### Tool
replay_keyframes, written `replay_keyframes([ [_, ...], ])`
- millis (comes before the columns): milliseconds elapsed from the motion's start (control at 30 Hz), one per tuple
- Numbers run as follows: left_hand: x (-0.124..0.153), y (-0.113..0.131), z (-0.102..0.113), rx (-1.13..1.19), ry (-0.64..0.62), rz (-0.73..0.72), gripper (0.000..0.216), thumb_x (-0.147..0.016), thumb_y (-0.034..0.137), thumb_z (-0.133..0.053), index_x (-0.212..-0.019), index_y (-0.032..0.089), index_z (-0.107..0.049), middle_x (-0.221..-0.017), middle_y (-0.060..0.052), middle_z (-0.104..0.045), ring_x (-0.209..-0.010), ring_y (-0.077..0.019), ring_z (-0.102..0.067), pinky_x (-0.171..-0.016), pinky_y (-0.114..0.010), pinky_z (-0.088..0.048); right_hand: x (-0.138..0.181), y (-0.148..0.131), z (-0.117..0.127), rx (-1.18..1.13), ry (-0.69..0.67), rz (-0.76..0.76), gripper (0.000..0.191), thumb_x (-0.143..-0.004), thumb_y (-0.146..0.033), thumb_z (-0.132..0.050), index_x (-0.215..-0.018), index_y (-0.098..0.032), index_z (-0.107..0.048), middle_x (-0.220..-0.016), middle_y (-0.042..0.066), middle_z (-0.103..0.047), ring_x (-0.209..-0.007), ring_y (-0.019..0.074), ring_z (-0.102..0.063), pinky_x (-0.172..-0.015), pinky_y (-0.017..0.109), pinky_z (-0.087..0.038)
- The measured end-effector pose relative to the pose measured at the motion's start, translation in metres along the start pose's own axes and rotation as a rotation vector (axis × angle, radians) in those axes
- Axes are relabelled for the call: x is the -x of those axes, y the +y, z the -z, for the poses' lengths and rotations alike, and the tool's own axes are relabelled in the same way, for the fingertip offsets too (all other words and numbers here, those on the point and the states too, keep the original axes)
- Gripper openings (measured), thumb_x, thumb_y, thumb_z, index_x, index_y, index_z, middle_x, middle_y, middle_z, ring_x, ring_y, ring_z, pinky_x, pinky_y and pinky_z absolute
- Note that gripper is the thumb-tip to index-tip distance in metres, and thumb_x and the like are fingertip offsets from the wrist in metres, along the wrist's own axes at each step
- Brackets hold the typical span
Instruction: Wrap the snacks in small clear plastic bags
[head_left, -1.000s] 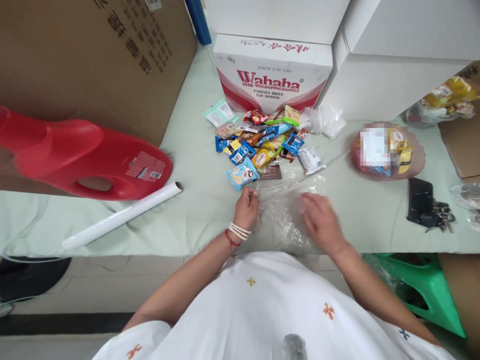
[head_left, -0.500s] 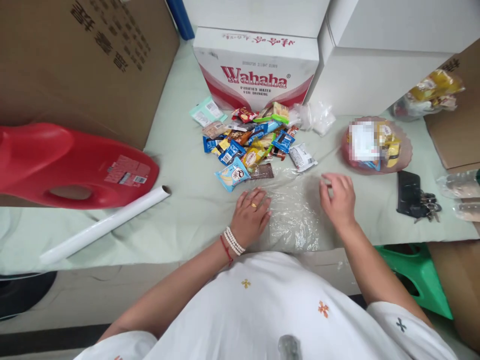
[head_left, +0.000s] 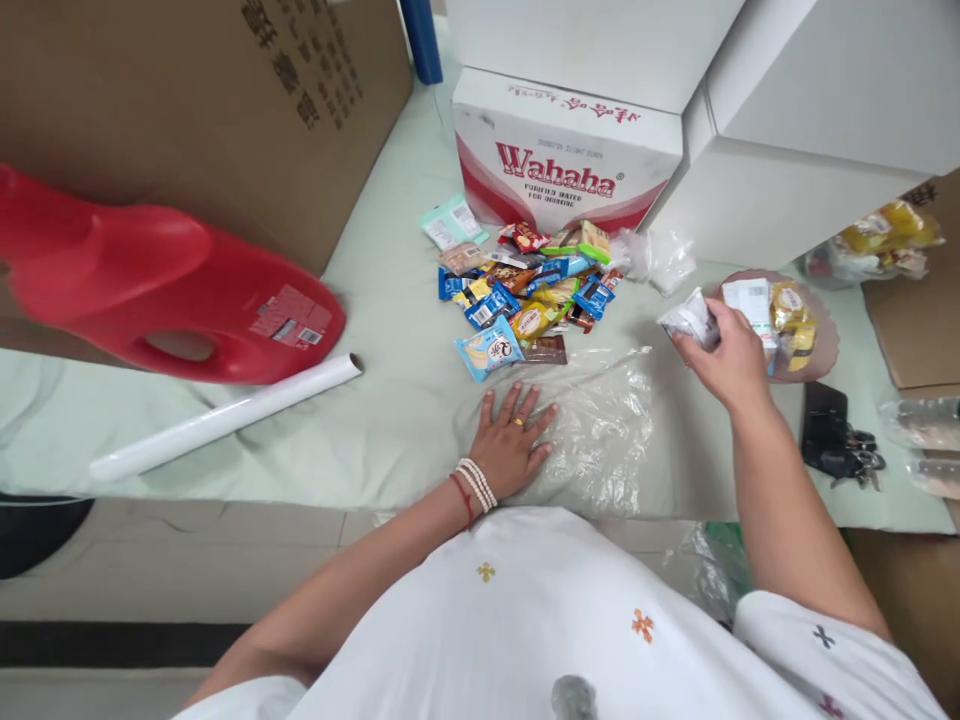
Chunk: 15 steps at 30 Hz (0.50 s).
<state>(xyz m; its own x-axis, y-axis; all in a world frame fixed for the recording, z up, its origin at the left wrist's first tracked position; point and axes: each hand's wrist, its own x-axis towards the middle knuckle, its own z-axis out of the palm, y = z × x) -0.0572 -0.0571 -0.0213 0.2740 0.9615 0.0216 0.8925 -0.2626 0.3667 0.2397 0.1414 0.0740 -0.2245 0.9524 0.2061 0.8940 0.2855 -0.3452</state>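
My left hand (head_left: 513, 440) lies flat with fingers spread, partly on the cloth and against the edge of a clear plastic bag (head_left: 607, 430). Between the thumb and fingers of my right hand (head_left: 727, 350) is a silver-white snack packet (head_left: 690, 318), raised just left of a pinkish see-through bowl (head_left: 821, 340). That bowl holds several snacks, among them a yellow packet (head_left: 791, 305) and a white one. A pile of wrapped snacks (head_left: 536, 290) spreads in front of the Wahaba-style water carton, with a light-blue packet (head_left: 491, 348) at its near edge.
A red jug (head_left: 225, 290) and a white roll (head_left: 225, 420) lie at left, by a large brown carton (head_left: 225, 130). The Wahaha carton (head_left: 562, 170) and white boxes (head_left: 810, 190) stand behind. Keys with a black case (head_left: 829, 425) lie at right.
My right hand has picked up the silver-white packet from the pile's right edge and moved it right, towards the bowl. My left hand's fingers have spread wider. The camera view has shifted.
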Motion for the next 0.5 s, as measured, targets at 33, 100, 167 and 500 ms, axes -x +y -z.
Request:
replay_keyframes([
  [33, 0.000, 0.000, 0.001, 0.010, -0.003, -0.005, 0.062, -0.099, 0.048, -0.052, -0.157, 0.031, -0.042, -0.170, -0.012, -0.029, -0.158, -0.0404, -0.020, -0.122, -0.073, -0.010, 0.014, -0.006, 0.008, -0.052, -0.009, 0.104, 0.061, -0.088, -0.041, -0.066, -0.144, -0.018, -0.055, -0.130, 0.017, -0.064, -0.119, 0.0357, -0.061, -0.102, 0.051, -0.049],
  [100, 0.000, -0.003, 0.003, 0.029, -0.011, -0.014, 0.064, -0.099, 0.048, -0.053, -0.158, 0.030, -0.040, -0.171, -0.012, -0.027, -0.158, -0.0402, -0.020, -0.122, -0.073, -0.011, 0.044, -0.026, 0.012, -0.156, -0.119, 0.360, 0.059, -0.092, -0.038, -0.064, -0.146, -0.021, -0.052, -0.132, 0.015, -0.064, -0.120, 0.0337, -0.061, -0.103, 0.050, -0.049],
  [167, -0.001, -0.007, 0.005, 0.052, -0.020, -0.023, 0.064, -0.100, 0.046, -0.052, -0.159, 0.029, -0.037, -0.171, -0.013, -0.025, -0.158, -0.0380, -0.022, -0.122, -0.071, -0.013, 0.069, -0.050, 0.000, -0.205, -0.273, 0.556, 0.058, -0.094, -0.035, -0.062, -0.149, -0.021, -0.049, -0.135, 0.015, -0.064, -0.122, 0.0329, -0.060, -0.105, 0.051, -0.048],
  [500, 0.024, -0.036, 0.023, 0.140, 0.195, -0.196, 0.062, -0.094, 0.016, -0.051, -0.154, 0.024, -0.041, -0.162, -0.015, -0.044, -0.157, -0.0305, -0.029, -0.125, -0.062, -0.022, 0.117, -0.059, -0.032, -0.217, -0.377, 0.583, 0.056, -0.100, -0.033, -0.060, -0.152, -0.021, -0.044, -0.147, 0.019, -0.055, -0.134, 0.0346, -0.052, -0.114, 0.061, -0.040],
])
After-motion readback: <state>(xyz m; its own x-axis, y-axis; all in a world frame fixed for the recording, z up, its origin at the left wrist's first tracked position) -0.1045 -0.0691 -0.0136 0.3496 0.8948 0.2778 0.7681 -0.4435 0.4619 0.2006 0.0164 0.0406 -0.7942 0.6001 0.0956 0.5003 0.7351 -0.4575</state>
